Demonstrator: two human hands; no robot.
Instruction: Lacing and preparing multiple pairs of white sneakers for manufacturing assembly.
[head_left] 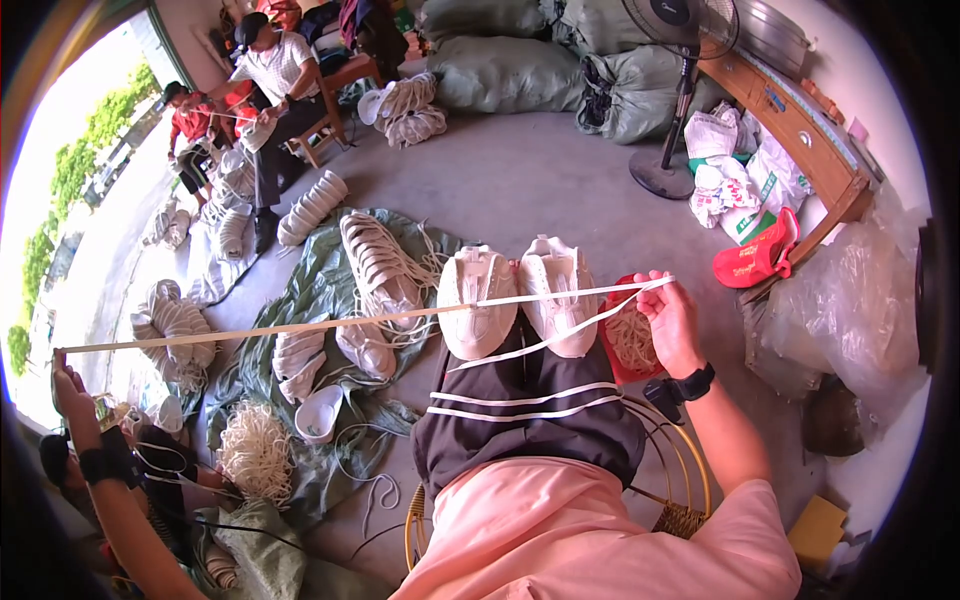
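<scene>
A long white shoelace (330, 322) is pulled nearly straight across the view between my two hands. At the far left, my left hand (75, 395) is closed on one end, with its arm stretched out. My right hand (670, 318) pinches the lace at the right, and a loose tail hangs back from it toward my lap. Two white sneakers, the left one (476, 305) and the right one (556, 290), stand side by side on my dark-trousered knees, behind and below the lace. Two more white laces (525, 408) lie across my thighs.
A red basket (638, 375) of laces sits beside my right knee. Stacked shoes (380, 265) and a lace heap (256, 450) lie on a green tarp (270, 350). A floor fan (662, 175), full sacks (510, 80) and a wooden desk (800, 125) stand beyond. Other people (280, 75) sit nearby.
</scene>
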